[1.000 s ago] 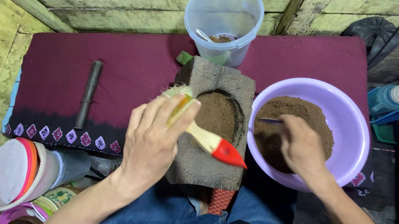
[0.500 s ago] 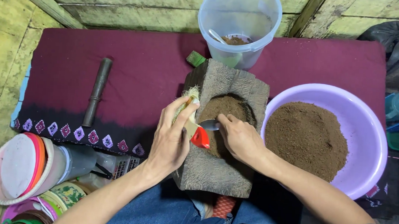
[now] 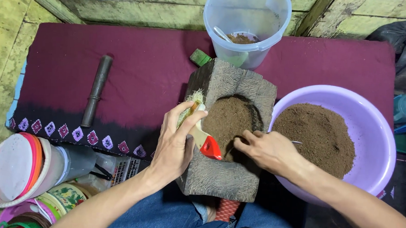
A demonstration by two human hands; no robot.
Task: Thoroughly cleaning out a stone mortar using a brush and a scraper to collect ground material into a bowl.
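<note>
A rough wooden block mould [image 3: 223,178] with a hollow full of brown powder [image 3: 228,117] stands in front of me. My left hand [image 3: 176,142] grips a paintbrush [image 3: 203,139] with a pale and red handle, bristles pointing away, at the mould's left edge. My right hand [image 3: 267,151] rests on the mould's right rim, fingers curled around a thin metal spoon whose handle [image 3: 296,142] pokes out toward the purple basin [image 3: 384,149]. The basin holds a mound of the same brown powder [image 3: 316,135].
A clear plastic bucket [image 3: 245,24] with a little powder and a spoon stands behind the mould, a small green block [image 3: 200,57] beside it. A dark metal rod [image 3: 97,90] lies on the maroon cloth [image 3: 140,79]. Stacked lids and containers [image 3: 31,175] sit at lower left.
My right hand came from the purple basin over to the mould's hollow with the spoon. My left hand turned the brush and stays at the mould's left edge.
</note>
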